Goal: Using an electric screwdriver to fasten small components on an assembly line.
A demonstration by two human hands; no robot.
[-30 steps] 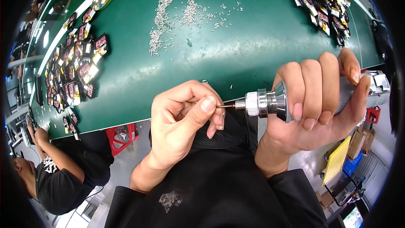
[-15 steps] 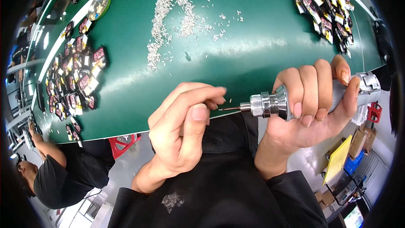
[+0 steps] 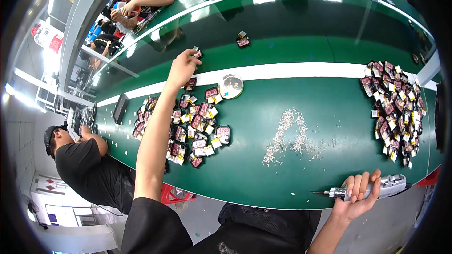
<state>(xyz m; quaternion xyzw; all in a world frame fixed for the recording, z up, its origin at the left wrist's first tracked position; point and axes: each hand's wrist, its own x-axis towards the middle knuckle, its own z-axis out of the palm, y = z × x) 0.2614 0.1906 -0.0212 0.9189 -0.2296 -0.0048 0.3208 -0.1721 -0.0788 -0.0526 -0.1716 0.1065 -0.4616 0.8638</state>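
My right hand (image 3: 360,190) is wrapped round a grey electric screwdriver (image 3: 391,186) at the table's near edge, its thin bit (image 3: 320,192) pointing left. My left hand (image 3: 182,68) reaches far over the table with fingertips pinched on a small electronic module (image 3: 197,53), partly hidden by the fingers. Beneath that forearm spreads a pile of similar modules (image 3: 198,122), dark-cased with reddish boards and pale rectangular pieces. Tiny pale, screw-like pieces (image 3: 285,131) lie scattered mid-table, with a few near the bit.
A round shallow dish (image 3: 230,86) stands beside the left pile. Another big module pile (image 3: 393,108) lies at right. Past the white strip (image 3: 292,70), a lone module (image 3: 243,40) rests on green surface. A co-worker (image 3: 89,164) sits at left; others work beyond the frame posts.
My left hand has left the screwdriver tip and stretched far forward to the left, onto a module. The screwdriver has gone lower and right in view. The view has tilted up and turned left.
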